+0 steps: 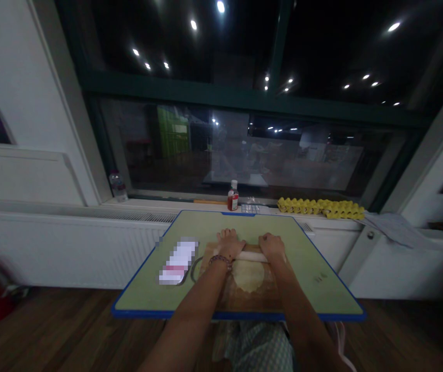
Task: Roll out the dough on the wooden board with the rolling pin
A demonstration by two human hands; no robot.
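Note:
A pale rolling pin (254, 256) lies crosswise over a flat, roughly round sheet of dough (248, 276). My left hand (229, 244), with a beaded bracelet (221, 260) at its wrist, presses on the pin's left end, fingers stretched forward and apart. Curled fingers of my right hand (272, 245) close over the right end. Both pin ends are hidden beneath my hands. Under the dough is a brown board (240, 304), partly covered by my forearms. The dough's near edge is uneven, and its far edge passes under the pin.
The small green table (322, 297) has a blue rim. A phone (178, 262) with a blurred screen lies left of the board, near a dark curved object (195, 269). Along the windowsill stand a red-liquid bottle (233, 196), a clear bottle (118, 186) and yellow egg cartons (320, 208).

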